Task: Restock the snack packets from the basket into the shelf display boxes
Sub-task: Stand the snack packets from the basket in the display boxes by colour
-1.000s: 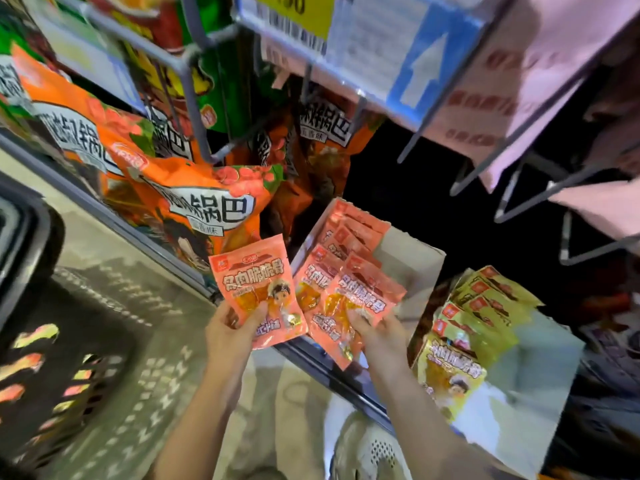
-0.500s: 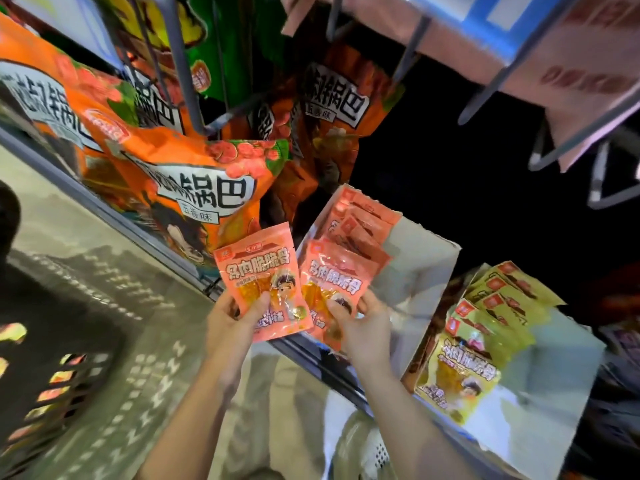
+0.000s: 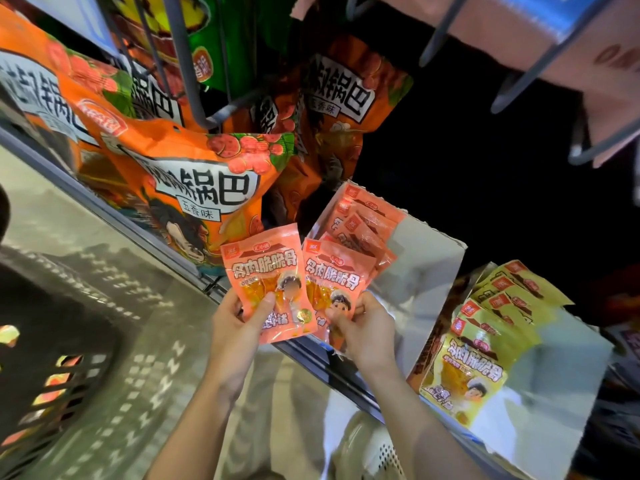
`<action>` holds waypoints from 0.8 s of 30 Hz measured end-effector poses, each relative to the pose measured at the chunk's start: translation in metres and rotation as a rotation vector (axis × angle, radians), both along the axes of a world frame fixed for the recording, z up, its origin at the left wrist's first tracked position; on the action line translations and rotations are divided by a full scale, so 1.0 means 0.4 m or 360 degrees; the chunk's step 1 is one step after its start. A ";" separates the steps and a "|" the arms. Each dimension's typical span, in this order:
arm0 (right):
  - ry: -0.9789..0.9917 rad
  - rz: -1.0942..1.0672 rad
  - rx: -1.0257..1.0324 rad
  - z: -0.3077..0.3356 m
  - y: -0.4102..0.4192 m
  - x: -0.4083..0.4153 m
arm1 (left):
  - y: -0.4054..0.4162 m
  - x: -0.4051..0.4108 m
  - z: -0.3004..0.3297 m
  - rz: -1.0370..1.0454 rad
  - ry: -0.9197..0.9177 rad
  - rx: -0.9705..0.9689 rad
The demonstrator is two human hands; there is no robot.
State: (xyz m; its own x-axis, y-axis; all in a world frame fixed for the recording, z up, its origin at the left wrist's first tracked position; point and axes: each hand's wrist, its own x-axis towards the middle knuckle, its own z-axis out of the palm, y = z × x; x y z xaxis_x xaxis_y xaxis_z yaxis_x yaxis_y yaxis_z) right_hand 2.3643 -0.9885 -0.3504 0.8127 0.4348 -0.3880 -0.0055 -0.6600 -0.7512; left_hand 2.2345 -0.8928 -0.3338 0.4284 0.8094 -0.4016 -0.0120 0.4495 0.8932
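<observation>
Hands, two: left grip [image 3: 239, 327] and right grip [image 3: 363, 327] each pinch one pink packet [image 3: 266, 282]

Head cam, looking fwd/down, close on shelf edge [image 3: 145, 233].

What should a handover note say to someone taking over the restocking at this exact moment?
Left hand: pinches one pink snack packet by its lower edge, upright in front of the shelf.
Right hand: grips a second pink packet at the front of the pink display box, which already holds several like it.
Yellow display box, to the right, holds a row of yellow packets.
Basket sits low on the left; its contents are blurred.
Done: pink box partly filled.
Left: seat both held packets in the pink box, then probably fetch more from the basket.
</observation>
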 end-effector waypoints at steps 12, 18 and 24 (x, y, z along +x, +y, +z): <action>-0.0355 -0.0081 0.0012 0.018 0.048 0.042 | 0.010 0.009 -0.013 -0.0062 0.0069 0.0093; -0.0226 -0.0004 -0.0081 0.018 0.035 0.030 | 0.005 0.007 -0.011 -0.0030 0.0068 0.0069; -0.0049 0.0073 -0.0231 0.003 0.008 0.015 | 0.014 -0.024 -0.007 -0.0035 0.0078 0.0073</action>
State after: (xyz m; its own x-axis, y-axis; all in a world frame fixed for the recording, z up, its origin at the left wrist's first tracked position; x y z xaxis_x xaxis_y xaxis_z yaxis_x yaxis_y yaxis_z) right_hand 2.3703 -0.9854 -0.3491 0.8057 0.4130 -0.4246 0.0490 -0.7608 -0.6471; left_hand 2.2249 -0.8872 -0.3367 0.4271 0.8180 -0.3853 0.0417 0.4078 0.9121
